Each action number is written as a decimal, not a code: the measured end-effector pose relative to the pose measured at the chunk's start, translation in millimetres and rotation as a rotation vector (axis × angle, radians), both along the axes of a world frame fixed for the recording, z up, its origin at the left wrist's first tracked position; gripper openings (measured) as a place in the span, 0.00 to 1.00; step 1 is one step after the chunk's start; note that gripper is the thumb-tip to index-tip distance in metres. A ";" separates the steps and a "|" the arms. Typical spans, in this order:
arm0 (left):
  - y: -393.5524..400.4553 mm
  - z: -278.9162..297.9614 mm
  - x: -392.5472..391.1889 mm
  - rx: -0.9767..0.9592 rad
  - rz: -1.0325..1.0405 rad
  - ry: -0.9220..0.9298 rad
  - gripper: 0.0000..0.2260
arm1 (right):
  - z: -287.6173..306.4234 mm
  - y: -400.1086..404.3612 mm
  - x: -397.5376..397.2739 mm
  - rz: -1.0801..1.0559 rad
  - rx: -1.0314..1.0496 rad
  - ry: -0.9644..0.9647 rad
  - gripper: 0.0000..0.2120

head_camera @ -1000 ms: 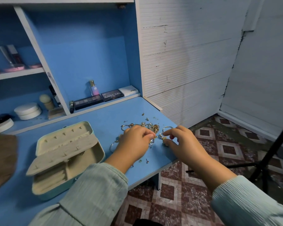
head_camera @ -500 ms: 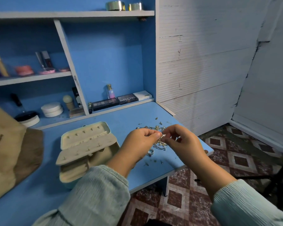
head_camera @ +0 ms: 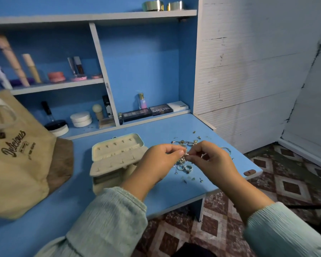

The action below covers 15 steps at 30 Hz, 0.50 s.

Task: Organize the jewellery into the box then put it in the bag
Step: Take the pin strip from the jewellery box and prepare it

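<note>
A cream jewellery box (head_camera: pixel 117 156) stands open on the blue desk (head_camera: pixel 44 216), its lid and inner flap tipped back. To its right lies a scatter of gold and silver jewellery (head_camera: pixel 185 168): rings, chains and small studs. Above that pile my left hand (head_camera: pixel 156 164) and my right hand (head_camera: pixel 213 162) meet fingertip to fingertip, both pinching one small metal jewellery piece (head_camera: pixel 184 155). The piece is too small to name. A tan cloth bag (head_camera: pixel 17 164) with dark lettering slumps at the left of the desk.
Cosmetics fill the blue shelves behind: palettes (head_camera: pixel 152 111), round jars (head_camera: pixel 81 118), a small bottle (head_camera: pixel 143 102), tubes. The desk's right edge (head_camera: pixel 248 175) drops to a patterned tile floor (head_camera: pixel 295 182). A white wall rises at the right.
Both hands have lifted off the desk and come together, pinching one small piece above the pile. The camera has tilted up and left, bringing the bag and upper shelf into view.
</note>
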<state>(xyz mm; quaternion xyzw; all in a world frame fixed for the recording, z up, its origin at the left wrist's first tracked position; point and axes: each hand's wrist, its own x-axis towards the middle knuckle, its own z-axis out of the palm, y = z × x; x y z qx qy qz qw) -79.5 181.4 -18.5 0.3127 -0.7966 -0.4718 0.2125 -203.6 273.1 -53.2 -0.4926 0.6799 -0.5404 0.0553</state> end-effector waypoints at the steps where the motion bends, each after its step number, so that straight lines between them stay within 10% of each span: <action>1: 1.7 -2.9 0.1 -0.014 0.010 0.007 0.04 | 0.5 2.0 -2.1 -0.011 0.019 -0.014 0.14; 15: 16.2 -38.7 -4.8 -0.313 0.088 0.121 0.06 | 14.1 24.9 -21.2 0.025 0.276 0.000 0.06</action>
